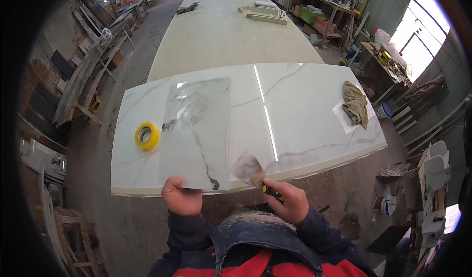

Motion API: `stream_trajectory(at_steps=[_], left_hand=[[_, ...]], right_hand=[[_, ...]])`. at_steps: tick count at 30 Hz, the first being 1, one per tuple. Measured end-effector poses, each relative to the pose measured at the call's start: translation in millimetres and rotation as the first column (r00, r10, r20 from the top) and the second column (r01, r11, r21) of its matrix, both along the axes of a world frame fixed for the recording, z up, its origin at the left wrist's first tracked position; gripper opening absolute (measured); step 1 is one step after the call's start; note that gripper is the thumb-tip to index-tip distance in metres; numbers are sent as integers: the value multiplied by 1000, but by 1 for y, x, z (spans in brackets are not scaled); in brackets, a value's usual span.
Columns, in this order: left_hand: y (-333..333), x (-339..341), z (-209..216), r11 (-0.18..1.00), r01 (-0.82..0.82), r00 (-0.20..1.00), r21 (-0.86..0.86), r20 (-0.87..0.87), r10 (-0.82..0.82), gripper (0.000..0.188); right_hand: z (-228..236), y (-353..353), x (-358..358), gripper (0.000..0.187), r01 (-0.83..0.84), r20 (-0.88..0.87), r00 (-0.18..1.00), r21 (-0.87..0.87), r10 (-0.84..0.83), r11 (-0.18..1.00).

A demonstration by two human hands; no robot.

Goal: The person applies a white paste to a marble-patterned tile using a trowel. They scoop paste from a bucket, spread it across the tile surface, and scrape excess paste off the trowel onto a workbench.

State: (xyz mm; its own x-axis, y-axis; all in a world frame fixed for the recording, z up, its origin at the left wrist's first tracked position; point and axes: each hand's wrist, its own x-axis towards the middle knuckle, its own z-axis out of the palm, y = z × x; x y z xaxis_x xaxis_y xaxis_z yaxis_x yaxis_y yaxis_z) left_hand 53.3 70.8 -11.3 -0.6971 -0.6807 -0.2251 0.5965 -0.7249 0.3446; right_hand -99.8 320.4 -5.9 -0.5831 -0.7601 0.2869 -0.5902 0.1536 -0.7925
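My left hand (182, 195) is closed on the near edge of a thin, grey-veined marble-look panel (196, 124), thumb on top and fingers hidden beneath. This panel lies over a larger white marble-look slab (305, 110) and juts slightly past its front edge. In my right hand (290, 201) is a putty knife (250, 170) with a wide metal blade and a black-and-yellow handle. Its blade is raised close to the panel's near right corner; whether it touches the slab, I cannot tell. A roll of yellow tape (154, 138) rests left of the panel.
A crumpled olive cloth (355, 105) lies on a pale sheet at the slab's right end. Beyond stretches a long cream table (231, 38) with wooden frame pieces (265, 19). Cluttered benches line both sides, and a white bucket (385, 204) stands at the right.
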Motion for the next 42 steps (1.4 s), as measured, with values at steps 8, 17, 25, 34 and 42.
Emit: stream_trajectory(at_steps=[8, 17, 25, 34, 42], left_hand=[[-1, -8, 14, 982, 55, 998, -181, 52, -46, 54], [-5, 10, -17, 962, 197, 980, -188, 47, -191, 50], [24, -9, -28, 841, -183, 963, -509, 81, 259, 35], [50, -3, -17, 544, 180, 955, -819, 279, 105, 42], [62, -24, 13, 864, -146, 957, -483, 153, 247, 29]], right_hand=[[35, 8, 17, 45, -72, 923, 373, -75, 96, 995], [75, -13, -65, 43, -5, 627, 779, 33, -17, 999], [58, -2, -26, 37, -25, 96, 995, 95, 16, 995], [76, -30, -89, 37, 245, 239, 949, -144, -207, 959], [59, 15, -31, 38, -69, 94, 994, 104, 60, 992]])
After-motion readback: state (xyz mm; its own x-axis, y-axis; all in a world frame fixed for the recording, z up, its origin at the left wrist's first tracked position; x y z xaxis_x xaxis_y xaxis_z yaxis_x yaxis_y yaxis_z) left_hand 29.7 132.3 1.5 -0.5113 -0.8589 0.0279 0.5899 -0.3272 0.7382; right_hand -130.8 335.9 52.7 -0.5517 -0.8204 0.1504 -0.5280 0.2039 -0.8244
